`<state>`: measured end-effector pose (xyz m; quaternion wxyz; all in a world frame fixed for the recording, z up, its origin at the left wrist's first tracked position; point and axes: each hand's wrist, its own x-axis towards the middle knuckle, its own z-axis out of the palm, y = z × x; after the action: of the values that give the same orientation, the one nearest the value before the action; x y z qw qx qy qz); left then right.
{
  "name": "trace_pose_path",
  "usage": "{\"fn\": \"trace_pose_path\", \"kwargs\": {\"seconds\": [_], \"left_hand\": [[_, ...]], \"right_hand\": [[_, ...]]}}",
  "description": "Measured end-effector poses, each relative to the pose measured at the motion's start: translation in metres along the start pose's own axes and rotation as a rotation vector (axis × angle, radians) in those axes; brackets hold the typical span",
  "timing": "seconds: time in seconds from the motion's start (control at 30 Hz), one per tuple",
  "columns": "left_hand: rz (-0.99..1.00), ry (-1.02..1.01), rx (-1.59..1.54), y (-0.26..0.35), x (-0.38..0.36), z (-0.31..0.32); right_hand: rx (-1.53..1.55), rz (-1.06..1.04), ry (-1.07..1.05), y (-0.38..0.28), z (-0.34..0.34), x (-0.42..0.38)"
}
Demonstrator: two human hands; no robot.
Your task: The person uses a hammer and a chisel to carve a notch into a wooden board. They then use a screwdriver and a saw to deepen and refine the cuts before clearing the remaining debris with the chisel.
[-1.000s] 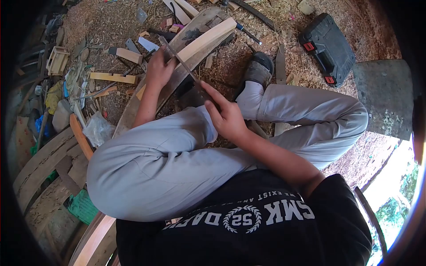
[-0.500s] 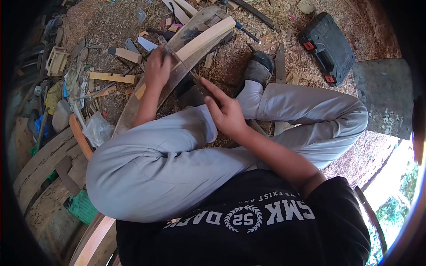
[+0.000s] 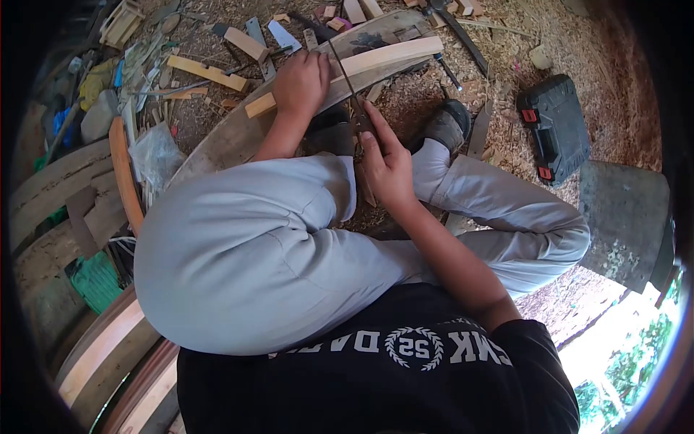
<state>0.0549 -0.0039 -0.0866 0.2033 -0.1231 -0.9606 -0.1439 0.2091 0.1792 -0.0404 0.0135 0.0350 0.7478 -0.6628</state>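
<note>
A handsaw (image 3: 341, 66) is in my right hand (image 3: 388, 165), its thin blade seen nearly edge-on. The fingers wrap the dark handle and the index finger stretches along it. The blade crosses over a pale, curved piece of wood (image 3: 394, 58). My left hand (image 3: 302, 81) grips this wood just left of the blade, its fingertips hidden on the far side. Beneath the wood lies a wide, weathered curved plank (image 3: 217, 148), on which the piece rests. A dark shoe (image 3: 334, 137) shows beside the plank, below the saw.
Wood shavings cover the ground. Offcuts and a notched wooden strip (image 3: 207, 72) lie left of the plank, near another saw (image 3: 283, 36). A chisel-like tool (image 3: 450, 74) lies beyond the wood's right end. A black tool case (image 3: 555, 130) stands right, beside a grey board (image 3: 625, 220).
The view has shifted, so the scene sits further right and higher. The saw blade has turned to a steeper angle and now appears more edge-on. Both hands keep their holds.
</note>
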Motion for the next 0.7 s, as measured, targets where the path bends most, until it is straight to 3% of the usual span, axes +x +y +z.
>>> {"fn": "trace_pose_path", "kwargs": {"seconds": [0.03, 0.17, 0.33, 0.43, 0.53, 0.6, 0.7], "left_hand": [[-0.010, 0.001, 0.000, 0.000, 0.001, 0.001], [-0.075, -0.050, 0.015, 0.003, 0.006, 0.001], [-0.098, -0.011, 0.034, 0.000, 0.004, 0.010], [-0.072, 0.063, 0.032, -0.005, 0.004, 0.011], [0.015, -0.054, -0.182, -0.013, 0.008, -0.007], [0.240, -0.096, -0.395, -0.022, 0.009, -0.018], [0.187, -0.200, -0.166, -0.027, -0.004, -0.023]], "right_hand": [[-0.026, 0.094, -0.045, -0.008, -0.001, -0.001], [-0.063, 0.123, -0.086, -0.015, 0.002, -0.005], [0.376, 0.161, 0.028, -0.008, -0.003, -0.008], [0.306, 0.072, 0.101, -0.004, -0.005, 0.001], [0.249, 0.051, 0.075, 0.007, -0.011, 0.000], [0.208, 0.045, 0.063, 0.009, -0.014, 0.000], [0.261, 0.055, 0.013, -0.003, -0.011, -0.004]]}}
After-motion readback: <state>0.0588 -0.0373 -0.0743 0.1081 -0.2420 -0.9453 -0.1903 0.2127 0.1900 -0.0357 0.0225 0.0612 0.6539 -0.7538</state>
